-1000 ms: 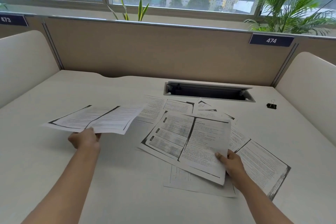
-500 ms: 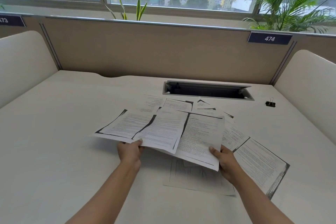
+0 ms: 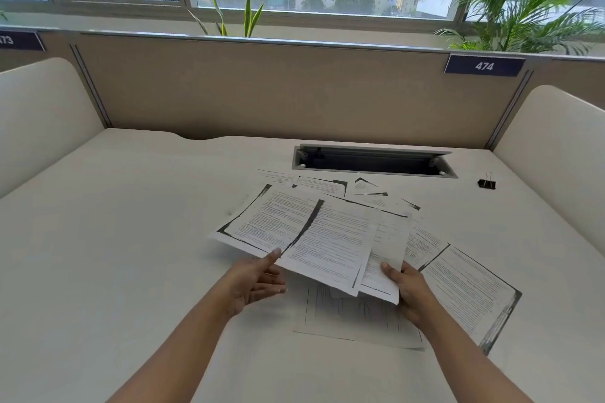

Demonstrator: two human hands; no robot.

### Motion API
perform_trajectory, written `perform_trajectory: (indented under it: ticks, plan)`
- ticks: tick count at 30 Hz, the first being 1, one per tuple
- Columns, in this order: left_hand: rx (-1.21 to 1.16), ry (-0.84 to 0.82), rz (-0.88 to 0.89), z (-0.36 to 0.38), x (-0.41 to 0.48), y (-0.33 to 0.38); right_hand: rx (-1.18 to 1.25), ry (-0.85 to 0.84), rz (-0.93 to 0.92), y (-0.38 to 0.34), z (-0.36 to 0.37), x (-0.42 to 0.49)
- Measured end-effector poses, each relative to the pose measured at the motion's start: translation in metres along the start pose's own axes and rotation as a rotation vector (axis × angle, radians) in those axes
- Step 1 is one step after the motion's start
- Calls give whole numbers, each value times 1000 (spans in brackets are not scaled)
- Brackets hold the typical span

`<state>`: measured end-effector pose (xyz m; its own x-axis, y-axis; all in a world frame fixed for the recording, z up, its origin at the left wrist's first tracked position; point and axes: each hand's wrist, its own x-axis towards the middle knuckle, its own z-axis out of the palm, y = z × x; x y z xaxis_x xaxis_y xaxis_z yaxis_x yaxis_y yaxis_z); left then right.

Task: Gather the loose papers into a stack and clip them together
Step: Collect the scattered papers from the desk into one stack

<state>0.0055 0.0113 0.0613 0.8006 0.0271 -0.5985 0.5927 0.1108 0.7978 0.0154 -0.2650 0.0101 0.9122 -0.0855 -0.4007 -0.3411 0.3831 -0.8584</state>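
The held sheets (image 3: 327, 239) hang just above the middle of the desk (image 3: 131, 239), fanned out rather than squared, with their near corners stepping across each other. My right hand (image 3: 409, 291) pinches them at their 5 o'clock corner, thumb on top and fingers underneath. My left hand (image 3: 258, 281) only has its thumb on the near edge at 7 o'clock. Its fingers stretch out below the paper and I can't see them closing on it. That looks like the weak spot to me. With one firm grip on one corner, the left-most pages could slide off the fan, or droop and fold when I try to knock the edges level. More sheets on the desk (image 3: 468, 291) are not yet gathered: one large page at 4 o'clock, one lying directly under my hands at 6 o'clock, and several overlapping at 12 o'clock toward the cable slot (image 3: 373, 162). I reckon the page at 6 o'clock is the easiest to miss, since what I'm holding partly covers it. Scooping up the flat ones with both hands busy could crease them or push them around. The clip (image 3: 486, 183) sits well apart at 2 o'clock, so fetching it means letting go with one hand. If the pile isn't squared by then, I expect it to splay, and the clip would bite only some of the pages.
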Motion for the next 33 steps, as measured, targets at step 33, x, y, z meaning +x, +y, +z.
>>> perform_trajectory:
  ticks: [33]
  plan:
    - [-169,-157,-1,-68,16,-8,-141,-253,141,-22,-10,-14]
